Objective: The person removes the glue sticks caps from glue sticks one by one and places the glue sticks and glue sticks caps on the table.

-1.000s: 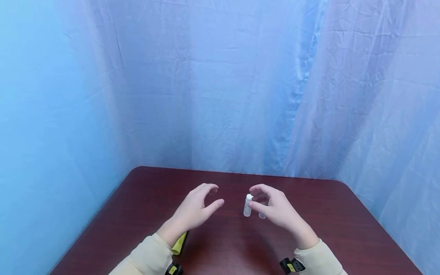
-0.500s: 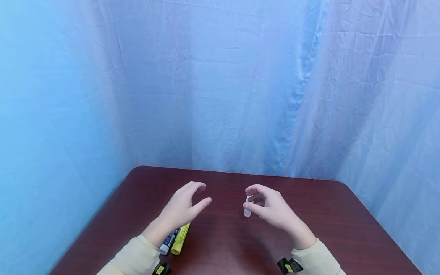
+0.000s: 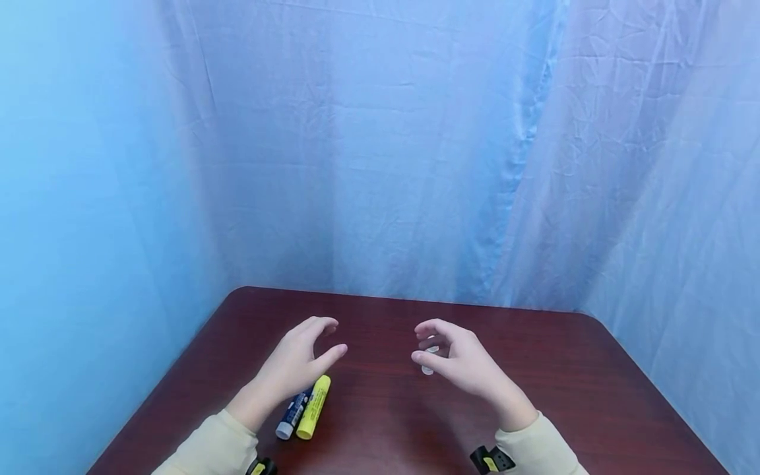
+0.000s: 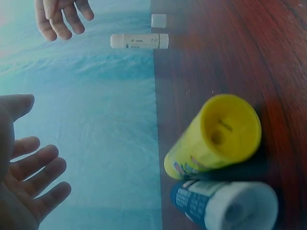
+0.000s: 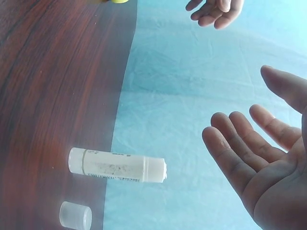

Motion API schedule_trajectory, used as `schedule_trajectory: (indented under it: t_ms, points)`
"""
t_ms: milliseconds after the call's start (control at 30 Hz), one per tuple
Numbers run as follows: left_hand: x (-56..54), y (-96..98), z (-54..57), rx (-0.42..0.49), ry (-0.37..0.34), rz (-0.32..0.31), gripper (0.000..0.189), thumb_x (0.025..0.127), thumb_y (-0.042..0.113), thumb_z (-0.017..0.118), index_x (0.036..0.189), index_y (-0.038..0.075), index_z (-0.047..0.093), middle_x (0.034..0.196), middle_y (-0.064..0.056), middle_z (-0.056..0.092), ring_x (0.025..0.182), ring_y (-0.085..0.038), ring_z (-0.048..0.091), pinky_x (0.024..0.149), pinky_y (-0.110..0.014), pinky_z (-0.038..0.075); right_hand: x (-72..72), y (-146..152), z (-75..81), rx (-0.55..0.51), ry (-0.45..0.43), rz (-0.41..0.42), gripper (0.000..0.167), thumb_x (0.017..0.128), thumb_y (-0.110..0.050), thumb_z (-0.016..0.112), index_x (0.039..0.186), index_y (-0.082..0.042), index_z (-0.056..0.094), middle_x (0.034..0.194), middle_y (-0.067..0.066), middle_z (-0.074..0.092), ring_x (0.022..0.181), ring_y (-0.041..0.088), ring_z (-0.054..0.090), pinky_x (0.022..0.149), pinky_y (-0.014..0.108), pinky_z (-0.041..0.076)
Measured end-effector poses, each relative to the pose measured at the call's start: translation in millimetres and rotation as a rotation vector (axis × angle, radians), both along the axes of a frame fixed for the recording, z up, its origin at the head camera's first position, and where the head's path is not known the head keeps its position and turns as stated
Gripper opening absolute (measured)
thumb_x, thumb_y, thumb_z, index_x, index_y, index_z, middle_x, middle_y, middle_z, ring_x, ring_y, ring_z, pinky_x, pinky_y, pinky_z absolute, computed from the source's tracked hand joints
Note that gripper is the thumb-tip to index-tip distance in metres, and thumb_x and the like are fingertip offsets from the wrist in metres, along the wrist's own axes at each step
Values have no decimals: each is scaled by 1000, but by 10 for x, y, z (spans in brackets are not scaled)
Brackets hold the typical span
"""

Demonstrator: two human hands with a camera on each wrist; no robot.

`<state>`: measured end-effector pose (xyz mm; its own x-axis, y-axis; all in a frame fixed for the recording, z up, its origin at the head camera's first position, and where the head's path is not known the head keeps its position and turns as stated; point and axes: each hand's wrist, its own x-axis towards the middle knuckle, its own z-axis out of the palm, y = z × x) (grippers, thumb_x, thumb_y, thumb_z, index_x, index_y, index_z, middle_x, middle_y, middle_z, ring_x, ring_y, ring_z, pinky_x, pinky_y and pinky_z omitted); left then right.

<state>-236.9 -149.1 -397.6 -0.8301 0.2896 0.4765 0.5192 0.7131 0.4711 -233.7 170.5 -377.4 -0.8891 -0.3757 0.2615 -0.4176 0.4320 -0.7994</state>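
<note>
My left hand (image 3: 286, 364) hovers over the left half of the table, fingers loosely bent and holding nothing. Just below it lie a yellow glue stick (image 3: 313, 408) and a dark blue glue stick (image 3: 293, 415) with a pale end, side by side. On the right, my right hand (image 3: 462, 359) hangs in the air, also holding nothing, thumb apart from the fingers. It partly hides a white glue stick in the head view. In the right wrist view this white glue stick (image 5: 117, 166) stands upright, uncapped, white glue showing at its top. A translucent cap (image 5: 75, 215) stands beside it.
The dark red-brown table (image 3: 380, 422) has rounded far corners. Light blue curtains (image 3: 392, 165) hang behind it and along both sides. A dark strap device (image 3: 493, 460) is worn at the right wrist, over a cream sleeve (image 3: 543, 445).
My left hand has moved left, bringing the yellow and blue glue sticks into view. My right hand has drifted slightly left, covering more of the white glue stick and its cap.
</note>
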Motion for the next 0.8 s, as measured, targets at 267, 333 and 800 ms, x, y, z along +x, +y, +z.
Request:
schedule_trajectory:
  t_ms: [267, 333, 800]
  points:
    - [42, -113, 5, -48, -24, 26, 51, 92, 36, 77, 133, 10, 62, 122, -1, 66, 113, -23, 63, 96, -45, 52, 2, -33, -47, -39, -25, 4, 33, 90, -21, 80, 120, -19, 65, 111, 3, 68, 95, 18, 71, 72, 35, 59]
    - [54, -146, 2, -61, -35, 37, 52, 91, 36, 77, 134, 11, 61, 121, -2, 66, 113, -23, 63, 96, -46, 52, -2, -51, -54, -40, -26, 6, 33, 90, -21, 80, 120, -20, 66, 111, 2, 69, 97, 19, 71, 71, 35, 59]
    - [121, -303, -31, -105, -127, 90, 55, 92, 35, 77, 138, 12, 57, 119, -4, 67, 107, -22, 65, 92, -45, 54, -40, -204, -4, 26, 29, 26, 34, 90, -28, 79, 121, -22, 66, 111, -7, 69, 103, 15, 68, 84, 38, 55]
